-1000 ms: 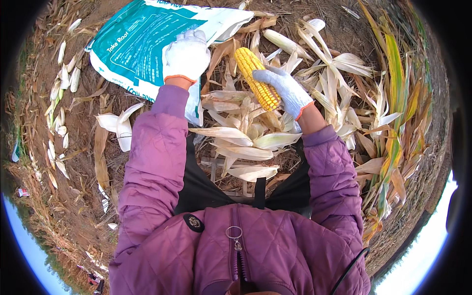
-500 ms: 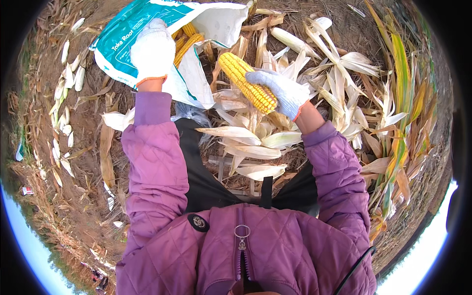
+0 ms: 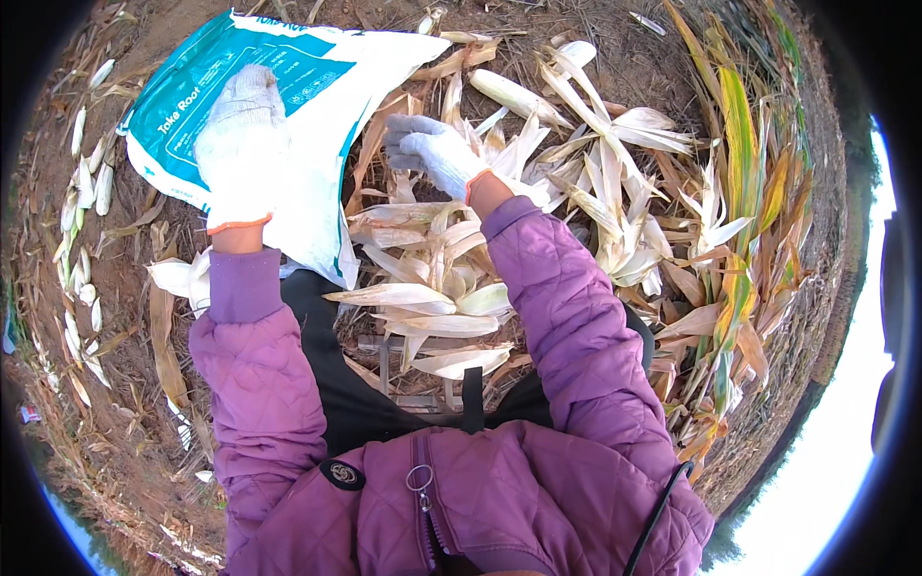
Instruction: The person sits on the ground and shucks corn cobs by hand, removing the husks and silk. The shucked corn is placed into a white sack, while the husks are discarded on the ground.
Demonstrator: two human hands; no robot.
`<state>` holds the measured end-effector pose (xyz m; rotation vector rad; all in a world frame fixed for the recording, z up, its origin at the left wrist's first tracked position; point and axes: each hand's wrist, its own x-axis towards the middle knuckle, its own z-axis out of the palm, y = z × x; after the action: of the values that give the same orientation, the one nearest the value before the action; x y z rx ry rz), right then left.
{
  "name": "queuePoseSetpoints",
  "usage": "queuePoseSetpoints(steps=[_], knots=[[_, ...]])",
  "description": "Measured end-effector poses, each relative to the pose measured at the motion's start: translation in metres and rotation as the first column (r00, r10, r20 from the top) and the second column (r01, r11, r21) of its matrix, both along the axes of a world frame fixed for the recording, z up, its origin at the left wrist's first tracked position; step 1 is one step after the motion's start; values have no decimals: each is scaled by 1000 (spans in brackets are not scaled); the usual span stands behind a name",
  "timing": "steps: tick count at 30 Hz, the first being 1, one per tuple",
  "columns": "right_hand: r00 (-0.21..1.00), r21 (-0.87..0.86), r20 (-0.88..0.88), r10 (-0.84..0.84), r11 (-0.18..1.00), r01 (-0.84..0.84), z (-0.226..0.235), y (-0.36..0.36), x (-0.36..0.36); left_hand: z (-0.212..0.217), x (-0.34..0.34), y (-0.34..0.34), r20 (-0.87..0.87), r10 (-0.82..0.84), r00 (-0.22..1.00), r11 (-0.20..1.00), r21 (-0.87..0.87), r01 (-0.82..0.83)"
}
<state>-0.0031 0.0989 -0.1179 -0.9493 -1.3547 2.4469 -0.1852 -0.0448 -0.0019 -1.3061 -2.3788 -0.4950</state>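
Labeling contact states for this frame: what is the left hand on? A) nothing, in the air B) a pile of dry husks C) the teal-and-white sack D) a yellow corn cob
C: the gloved left hand lies flat on the teal-and-white sack, while the right hand is over the husks with no cob visible in it.

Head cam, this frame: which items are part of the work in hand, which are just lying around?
In the job:
- left hand, gloved, resting on the teal-and-white sack
- right hand, gloved, fingers curled at the sack's edge, no cob visible in it
- unhusked ear, beyond the right hand

Lying about:
- loose pale husks before the knees
- dry stalks and leaves on the right
- scattered husks on bare soil, left
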Motion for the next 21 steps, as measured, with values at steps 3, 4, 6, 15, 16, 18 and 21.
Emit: queuePoseSetpoints(steps=[3, 4, 6, 15, 16, 18, 21], knots=[[995, 213, 95, -28, 977, 7, -16, 37, 23, 4, 13, 4, 10, -96, 995, 995, 40, 96], [984, 441, 151, -95, 897, 19, -34, 56, 28, 6, 18, 6, 1, -139, 990, 988, 66, 139], [884, 816, 364, -294, 558, -150, -48, 92, 45, 3, 35, 10, 63, -210, 976, 978, 18, 210], [521, 755, 553, -650, 126, -644, -121, 193, 114, 7, 126, 24, 391, -422, 818, 773, -318, 550], [495, 742, 579, -648, 168, -649, -123, 197, 117, 3, 130, 22, 379, -474, 795, 745, -309, 591], [519, 762, 627, -581, 320, -563, -124, 202, 115, 5, 136, 21, 390, -508, 768, 680, -365, 636], [369, 561, 815, -447, 448, -696, -109, 193, 102, -1, 143, 18, 435, -486, 758, 607, -456, 651]])
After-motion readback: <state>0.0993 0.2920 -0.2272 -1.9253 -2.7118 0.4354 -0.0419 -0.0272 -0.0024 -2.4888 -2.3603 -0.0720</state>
